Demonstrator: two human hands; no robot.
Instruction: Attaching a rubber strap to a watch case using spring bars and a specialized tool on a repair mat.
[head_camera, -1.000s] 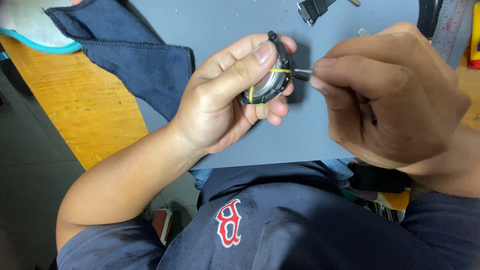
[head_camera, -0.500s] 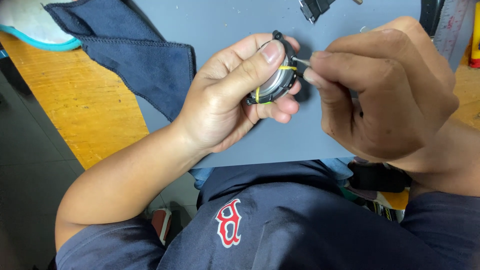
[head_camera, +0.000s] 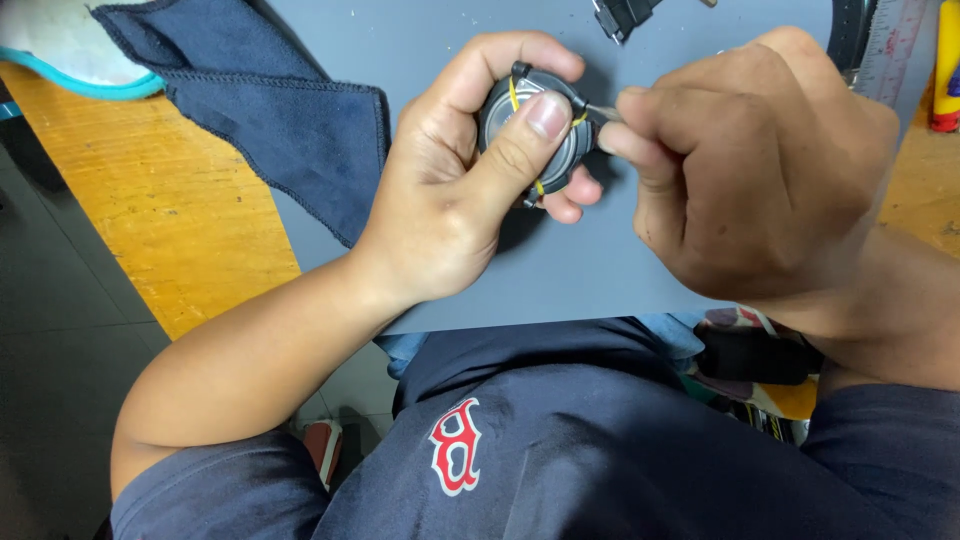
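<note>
The round watch case (head_camera: 535, 135) has turned since before. The left hand (head_camera: 455, 190) grips it; the right hand (head_camera: 745, 165) pinches a thin tool (head_camera: 598, 113) against it. A blue cloth (head_camera: 270, 110) lies left of the case.

Bare grey mat (head_camera: 440, 40) is lying open at twelve o'clock of the left hand (head_camera: 450, 190). A dark blue cloth (head_camera: 280, 110) is crowding its nine o'clock. The right hand (head_camera: 760, 170) is closing off three o'clock. Something dark, perhaps a strap piece (head_camera: 625, 15), is sitting at one o'clock.
</note>
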